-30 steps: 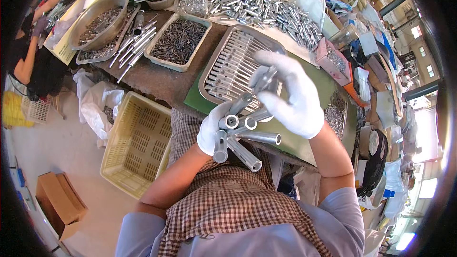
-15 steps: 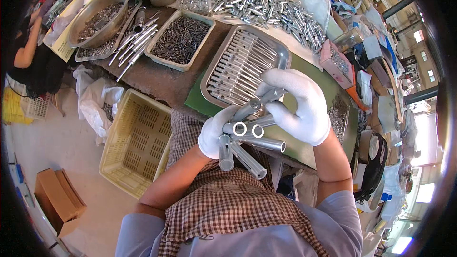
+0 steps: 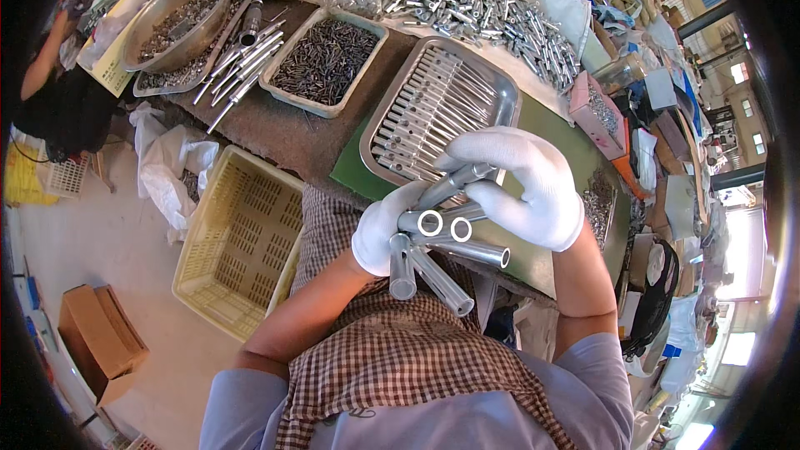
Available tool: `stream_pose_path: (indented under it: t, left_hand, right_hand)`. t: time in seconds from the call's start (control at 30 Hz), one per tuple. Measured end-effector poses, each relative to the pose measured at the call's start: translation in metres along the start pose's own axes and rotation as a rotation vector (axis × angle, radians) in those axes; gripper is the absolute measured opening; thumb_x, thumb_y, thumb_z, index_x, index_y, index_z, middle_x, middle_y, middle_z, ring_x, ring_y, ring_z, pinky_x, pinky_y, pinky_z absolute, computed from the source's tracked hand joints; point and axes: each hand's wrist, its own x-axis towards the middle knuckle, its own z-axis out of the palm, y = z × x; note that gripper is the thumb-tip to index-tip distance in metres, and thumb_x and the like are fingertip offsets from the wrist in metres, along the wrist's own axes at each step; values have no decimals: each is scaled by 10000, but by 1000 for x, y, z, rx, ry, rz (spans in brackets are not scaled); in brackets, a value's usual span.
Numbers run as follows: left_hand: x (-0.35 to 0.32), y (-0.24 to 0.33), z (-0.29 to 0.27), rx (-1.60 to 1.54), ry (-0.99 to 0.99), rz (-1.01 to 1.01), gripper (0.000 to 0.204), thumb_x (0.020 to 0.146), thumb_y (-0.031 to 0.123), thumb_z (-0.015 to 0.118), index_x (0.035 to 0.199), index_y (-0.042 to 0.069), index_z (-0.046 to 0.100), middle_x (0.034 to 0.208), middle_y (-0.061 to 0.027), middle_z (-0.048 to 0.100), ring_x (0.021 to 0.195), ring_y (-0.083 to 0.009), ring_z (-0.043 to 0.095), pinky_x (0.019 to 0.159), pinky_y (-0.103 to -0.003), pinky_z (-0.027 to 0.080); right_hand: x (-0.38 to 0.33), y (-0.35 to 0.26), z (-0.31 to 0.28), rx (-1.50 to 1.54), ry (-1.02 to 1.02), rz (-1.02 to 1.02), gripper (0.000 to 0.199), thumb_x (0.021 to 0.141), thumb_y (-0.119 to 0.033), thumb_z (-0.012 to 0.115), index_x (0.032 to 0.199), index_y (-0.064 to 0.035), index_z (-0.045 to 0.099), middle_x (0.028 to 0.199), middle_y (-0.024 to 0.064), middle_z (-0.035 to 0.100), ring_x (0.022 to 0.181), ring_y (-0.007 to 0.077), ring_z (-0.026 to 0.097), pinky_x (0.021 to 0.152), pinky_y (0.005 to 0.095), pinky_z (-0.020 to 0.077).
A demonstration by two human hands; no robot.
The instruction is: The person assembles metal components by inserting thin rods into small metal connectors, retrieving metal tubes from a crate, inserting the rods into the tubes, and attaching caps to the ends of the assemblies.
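A fan of shiny metal tubes (image 3: 444,280) sticks out of my left hand (image 3: 385,233), closed round it, with several round open ends facing up and toward me. My right hand (image 3: 529,187) pinches, between thumb and curled fingers, the far end of a metal tube (image 3: 452,186) lying across the top of the bundle. Whether that end is a separate piece I cannot tell. Both hands wear white gloves. Just beyond them, a metal tray (image 3: 367,146) holds rows of slim metal rods and drilled pieces (image 3: 433,104) on the green board (image 3: 546,137).
Left of the tray stand a bin of dark screws (image 3: 325,62), loose metal rods (image 3: 250,67) and a bowl of small parts (image 3: 179,21). A heap of metal tubes (image 3: 483,12) lies behind. A yellow crate (image 3: 242,242) sits low at left; a pink box (image 3: 597,112) stands right.
My right hand has come slightly nearer my left, and its metal piece now lines up against the top tube where a gap showed before. The view has shifted a little.
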Motion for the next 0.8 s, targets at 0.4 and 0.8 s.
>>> stream_pose_path:
  t: [0.4, 0.8]
  left_hand:
    - [4, 8, -3, -186, -34, -183, 307, 824, 157, 655, 1066, 36, 508, 815, -73, 623, 701, -184, 620, 642, -293, 512]
    - [-9, -10, 8, -1421, 112, -389, 390, 982, 429, 451, 1271, 166, 461, 1063, -114, 620, 878, -310, 670, 740, -439, 590]
  right_hand:
    - [15, 96, 39, -406, -2, 640, 392, 859, -257, 631, 1212, -90, 595, 1006, 202, 669, 948, 379, 626, 859, 426, 481]
    - [23, 123, 16, -44, -76, 642, 438, 809, -264, 696, 1184, -52, 618, 1039, 130, 684, 954, 228, 650, 866, 331, 502]
